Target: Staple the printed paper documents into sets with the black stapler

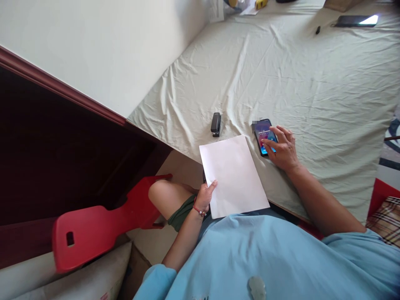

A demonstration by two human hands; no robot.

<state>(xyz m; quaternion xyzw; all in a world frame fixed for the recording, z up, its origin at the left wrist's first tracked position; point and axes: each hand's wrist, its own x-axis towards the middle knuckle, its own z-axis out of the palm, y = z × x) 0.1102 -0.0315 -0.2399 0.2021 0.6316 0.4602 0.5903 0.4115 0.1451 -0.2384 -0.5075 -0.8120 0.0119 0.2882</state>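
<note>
My left hand, with a beaded bracelet at the wrist, grips the left edge of a white sheet of paper, thumb on top and the other fingers hidden beneath. The paper lies over the front edge of the cloth-covered surface and my lap; whether it is one sheet or several I cannot tell. My right hand is over a phone with a lit screen, fingers apart and the fingertips at the glass. The phone lies flat on the cloth. Beyond the paper's upper left corner stands a black stapler, untouched.
A wrinkled pale cloth covers the wide surface. Farther back lie a dark phone, a small black object and a yellow item. A white wall borders the left, with a red plastic chair below.
</note>
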